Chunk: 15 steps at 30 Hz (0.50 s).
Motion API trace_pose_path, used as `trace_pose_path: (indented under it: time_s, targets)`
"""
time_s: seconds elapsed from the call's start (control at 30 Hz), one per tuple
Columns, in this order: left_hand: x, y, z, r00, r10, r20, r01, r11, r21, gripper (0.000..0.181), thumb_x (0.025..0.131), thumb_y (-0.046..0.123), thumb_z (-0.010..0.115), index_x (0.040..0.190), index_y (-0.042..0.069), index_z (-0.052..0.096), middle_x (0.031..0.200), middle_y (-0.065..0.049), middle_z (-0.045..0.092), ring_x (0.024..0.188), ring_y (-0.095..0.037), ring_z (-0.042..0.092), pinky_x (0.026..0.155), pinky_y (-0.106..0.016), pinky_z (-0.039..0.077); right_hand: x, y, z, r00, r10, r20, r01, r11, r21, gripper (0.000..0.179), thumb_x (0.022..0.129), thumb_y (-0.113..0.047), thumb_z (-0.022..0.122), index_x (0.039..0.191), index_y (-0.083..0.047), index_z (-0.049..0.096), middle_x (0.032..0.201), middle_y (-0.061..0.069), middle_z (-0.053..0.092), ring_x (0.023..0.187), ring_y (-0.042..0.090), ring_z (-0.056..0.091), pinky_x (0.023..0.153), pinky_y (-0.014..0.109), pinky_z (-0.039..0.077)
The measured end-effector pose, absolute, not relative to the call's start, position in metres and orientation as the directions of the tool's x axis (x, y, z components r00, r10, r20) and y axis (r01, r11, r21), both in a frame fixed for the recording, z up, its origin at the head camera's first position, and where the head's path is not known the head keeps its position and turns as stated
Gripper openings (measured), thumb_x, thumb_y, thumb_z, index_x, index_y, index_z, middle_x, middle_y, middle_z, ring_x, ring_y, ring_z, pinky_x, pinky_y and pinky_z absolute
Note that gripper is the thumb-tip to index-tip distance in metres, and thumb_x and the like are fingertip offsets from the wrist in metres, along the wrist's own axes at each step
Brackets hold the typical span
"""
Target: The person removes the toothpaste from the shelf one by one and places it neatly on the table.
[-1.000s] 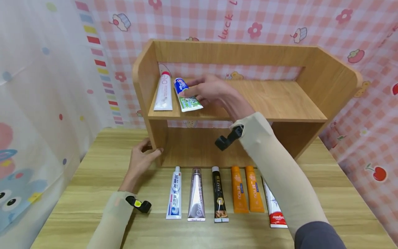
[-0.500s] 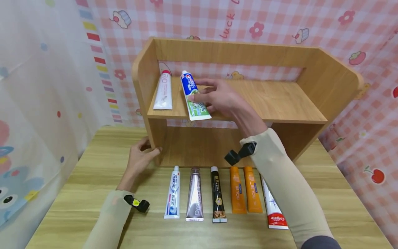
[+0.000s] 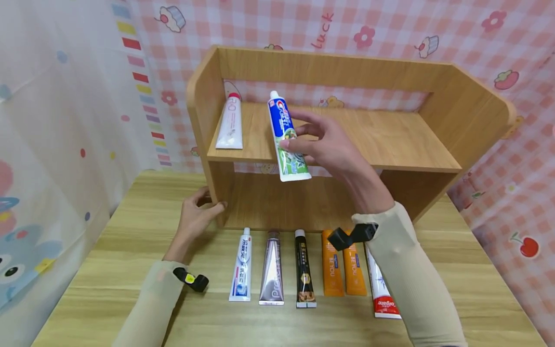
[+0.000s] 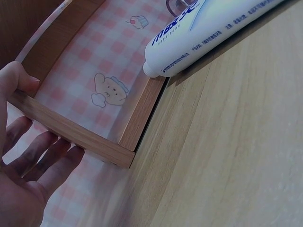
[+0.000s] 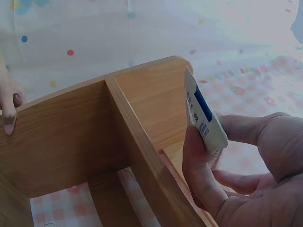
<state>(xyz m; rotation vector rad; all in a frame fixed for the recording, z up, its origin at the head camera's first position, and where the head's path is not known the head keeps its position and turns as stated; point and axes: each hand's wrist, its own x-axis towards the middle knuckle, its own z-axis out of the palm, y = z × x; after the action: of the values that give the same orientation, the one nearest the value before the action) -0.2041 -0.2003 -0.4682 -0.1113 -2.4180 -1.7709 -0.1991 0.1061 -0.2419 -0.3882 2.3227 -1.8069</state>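
Note:
My right hand [image 3: 336, 147] pinches a blue-and-green toothpaste tube [image 3: 284, 130] between thumb and fingers, cap end up. In the head view the tube overlaps the front edge of the upper shelf [image 3: 368, 137]; the right wrist view shows the tube [image 5: 204, 113] edge-on beside the wooden unit. My left hand [image 3: 197, 217] grips the lower left side panel [image 3: 220, 190] of that unit, and in the left wrist view the thumb and fingers lie on opposite faces of the panel [image 4: 75, 130]. A white toothpaste tube with a red cap [image 3: 231, 123] lies at the upper shelf's left end.
Along the table before the unit lie a white-and-blue tube [image 3: 242, 270], a silvery-pink tube [image 3: 272, 272], a black tube [image 3: 305, 274], two orange tubes [image 3: 333, 279] and a red-and-white Colgate tube [image 3: 383, 294] partly behind my right sleeve. A checked cloth [image 3: 295, 24] hangs behind.
My right hand has lifted the blue-and-green toothpaste tube off the upper shelf and drawn it right and toward me. My left hand stays on the side panel.

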Motion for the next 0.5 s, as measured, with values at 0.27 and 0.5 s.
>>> trace_pose_path:
  time_s: [0.27,0.5]
  targets:
    - [-0.205,-0.199,-0.467,-0.988,-0.018,0.153,0.140,0.312,0.940,0.053,0.089,0.018,0.075,0.139,0.009,0.061,0.134,-0.018,0.064,0.121,-0.032,0.059,0.103,-0.046,0.048,-0.181,0.125,-0.250,-0.956,-0.275,0.098,-0.169,0.247,-0.954,0.070,0.091,-0.016,0.078,0.152,-0.034,0.048,0.125,0.010,0.061,0.096,0.026,0.068,0.073,0.037,0.063]
    - [-0.204,-0.199,-0.471,-0.985,-0.030,0.171,0.152,0.325,0.934,0.053,0.088,0.018,0.075,0.139,0.010,0.062,0.135,-0.016,0.064,0.121,-0.033,0.059,0.105,-0.050,0.046,-0.166,0.143,-0.260,-0.955,-0.269,0.124,-0.194,0.252,-0.948,0.070,0.092,-0.012,0.076,0.152,-0.034,0.047,0.130,0.010,0.058,0.106,0.026,0.066,0.079,0.030,0.061]
